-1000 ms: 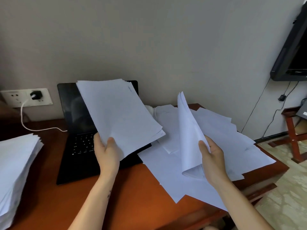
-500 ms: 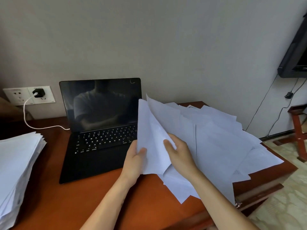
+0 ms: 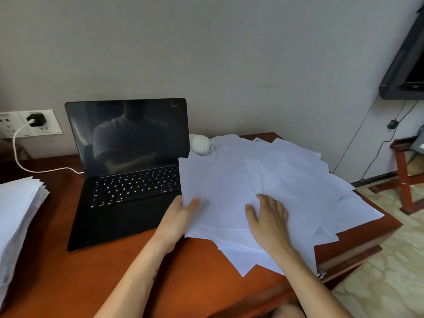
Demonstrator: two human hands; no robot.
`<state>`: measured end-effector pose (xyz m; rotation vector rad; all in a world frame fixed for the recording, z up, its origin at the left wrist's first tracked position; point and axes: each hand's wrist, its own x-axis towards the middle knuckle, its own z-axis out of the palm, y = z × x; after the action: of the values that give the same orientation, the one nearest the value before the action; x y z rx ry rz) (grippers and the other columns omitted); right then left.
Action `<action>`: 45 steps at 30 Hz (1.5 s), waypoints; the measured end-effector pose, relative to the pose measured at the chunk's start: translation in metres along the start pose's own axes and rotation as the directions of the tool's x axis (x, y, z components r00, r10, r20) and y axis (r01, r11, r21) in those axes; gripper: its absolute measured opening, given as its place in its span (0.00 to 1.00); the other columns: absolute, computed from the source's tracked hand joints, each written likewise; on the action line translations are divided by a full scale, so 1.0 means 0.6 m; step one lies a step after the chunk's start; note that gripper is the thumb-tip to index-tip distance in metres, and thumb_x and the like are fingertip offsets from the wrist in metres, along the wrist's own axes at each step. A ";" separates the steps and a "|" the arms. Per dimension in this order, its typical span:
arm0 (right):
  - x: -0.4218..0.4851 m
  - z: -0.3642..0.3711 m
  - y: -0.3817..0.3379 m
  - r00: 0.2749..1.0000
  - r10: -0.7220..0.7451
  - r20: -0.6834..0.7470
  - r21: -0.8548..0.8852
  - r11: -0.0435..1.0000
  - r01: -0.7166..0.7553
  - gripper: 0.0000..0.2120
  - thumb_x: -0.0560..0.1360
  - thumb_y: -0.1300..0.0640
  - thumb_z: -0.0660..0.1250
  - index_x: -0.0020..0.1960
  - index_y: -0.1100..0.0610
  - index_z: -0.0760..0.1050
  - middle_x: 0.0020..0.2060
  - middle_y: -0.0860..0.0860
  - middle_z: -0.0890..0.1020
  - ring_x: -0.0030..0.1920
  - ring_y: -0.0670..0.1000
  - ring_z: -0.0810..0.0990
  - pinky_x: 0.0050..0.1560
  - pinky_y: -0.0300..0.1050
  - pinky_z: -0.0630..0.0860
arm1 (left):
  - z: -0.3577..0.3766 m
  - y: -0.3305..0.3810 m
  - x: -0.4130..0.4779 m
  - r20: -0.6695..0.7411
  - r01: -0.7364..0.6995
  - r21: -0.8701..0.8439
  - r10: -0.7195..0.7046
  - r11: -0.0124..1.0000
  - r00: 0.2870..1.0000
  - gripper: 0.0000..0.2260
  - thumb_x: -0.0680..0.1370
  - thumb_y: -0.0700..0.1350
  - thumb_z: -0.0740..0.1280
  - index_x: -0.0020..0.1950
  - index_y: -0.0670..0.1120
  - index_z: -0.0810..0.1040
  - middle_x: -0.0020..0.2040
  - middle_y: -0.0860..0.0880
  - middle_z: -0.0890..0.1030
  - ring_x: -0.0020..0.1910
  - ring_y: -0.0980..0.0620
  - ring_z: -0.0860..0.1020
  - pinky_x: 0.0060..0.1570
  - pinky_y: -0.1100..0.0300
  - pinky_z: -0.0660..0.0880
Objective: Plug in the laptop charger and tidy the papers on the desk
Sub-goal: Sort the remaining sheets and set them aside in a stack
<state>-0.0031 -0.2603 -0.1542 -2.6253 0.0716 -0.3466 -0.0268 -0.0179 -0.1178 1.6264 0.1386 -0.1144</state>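
Our left hand [image 3: 181,216] pinches the edge of the loose papers [image 3: 286,175] fanned on the surface [image 3: 114,271] beside the open laptop [image 3: 128,180]; our right hand [image 3: 268,216] lies flat atop them. A paper stack [image 3: 16,214] sits far left.

We see plain white paper sheets [image 3: 275,180], a black slim laptop [image 3: 128,171], a reddish-brown wooden worktop [image 3: 68,271] and a white charger cable [image 3: 20,157].

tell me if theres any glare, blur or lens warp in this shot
Head view: the dark laptop screen mirrors a person's outline, no harsh glare; the white papers wash out, print barely readable; wide-angle warp tilts the wall screen at the right edge; little blur.
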 end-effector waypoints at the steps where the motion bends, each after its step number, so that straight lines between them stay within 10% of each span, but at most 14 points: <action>1: -0.001 -0.002 -0.002 1.000 -0.021 0.004 0.088 0.996 0.020 0.26 0.83 0.44 0.57 0.78 0.54 0.64 0.74 0.49 0.69 0.75 0.52 0.61 0.76 0.51 0.56 | 0.001 0.000 -0.002 -0.006 -0.007 0.036 0.007 0.999 1.000 0.12 0.83 0.54 0.67 0.66 0.54 0.75 0.62 0.54 0.84 0.58 0.55 0.83 0.61 0.53 0.79; 9: -0.010 -0.030 0.002 0.992 0.023 0.124 0.554 0.828 -0.088 0.25 0.83 0.49 0.61 0.79 0.46 0.63 0.75 0.42 0.69 0.75 0.43 0.66 0.76 0.49 0.64 | -0.017 0.011 -0.009 0.267 0.109 0.053 -0.119 0.993 0.956 0.18 0.81 0.35 0.60 0.68 0.50 0.75 0.56 0.40 0.86 0.50 0.36 0.86 0.45 0.43 0.84; 20: -0.002 -0.044 0.014 0.988 0.110 0.112 0.833 0.532 -0.154 0.20 0.83 0.63 0.61 0.74 0.54 0.71 0.65 0.39 0.76 0.62 0.30 0.75 0.55 0.24 0.71 | -0.006 0.009 -0.008 0.153 0.028 0.124 -0.047 0.992 0.987 0.11 0.86 0.39 0.59 0.62 0.49 0.77 0.50 0.42 0.87 0.44 0.34 0.86 0.39 0.45 0.85; 26: -0.015 -0.083 0.034 0.929 0.367 -0.048 0.936 0.341 -0.086 0.10 0.74 0.61 0.67 0.52 0.53 0.83 0.55 0.51 0.85 0.59 0.50 0.82 0.62 0.43 0.76 | -0.003 0.010 -0.008 0.021 -0.064 0.142 0.061 0.988 0.998 0.13 0.87 0.39 0.57 0.67 0.50 0.74 0.55 0.43 0.84 0.37 0.42 0.86 0.34 0.52 0.83; 31: -0.077 -0.102 0.085 0.874 0.449 -0.186 0.438 0.834 -0.335 0.13 0.81 0.49 0.64 0.62 0.52 0.77 0.59 0.51 0.79 0.63 0.57 0.72 0.63 0.50 0.71 | 0.002 -0.003 0.000 -0.055 -0.124 0.190 0.136 0.974 0.989 0.13 0.86 0.40 0.58 0.65 0.54 0.74 0.53 0.49 0.85 0.42 0.39 0.86 0.44 0.48 0.84; 35: -0.137 -0.085 0.079 0.897 0.382 -0.225 -0.088 0.908 -0.409 0.33 0.77 0.32 0.61 0.70 0.57 0.71 0.64 0.56 0.72 0.63 0.59 0.65 0.64 0.56 0.64 | 0.002 -0.011 0.004 -0.074 -0.172 0.257 0.197 0.951 0.978 0.14 0.85 0.40 0.60 0.66 0.55 0.74 0.60 0.56 0.82 0.60 0.52 0.80 0.62 0.53 0.75; 45: -0.168 -0.092 0.068 0.881 0.457 -0.121 0.315 0.859 -0.403 0.27 0.76 0.50 0.72 0.71 0.58 0.71 0.65 0.57 0.67 0.65 0.58 0.66 0.63 0.49 0.68 | 0.009 -0.014 -0.003 -0.005 -0.229 0.308 0.242 0.923 0.970 0.13 0.86 0.42 0.60 0.67 0.54 0.75 0.59 0.59 0.81 0.61 0.57 0.79 0.61 0.56 0.73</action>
<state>-0.1142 -0.3106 -0.1499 -2.2039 0.6237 -0.4142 -0.0297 -0.0227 -0.1260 1.9428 -0.0470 0.0898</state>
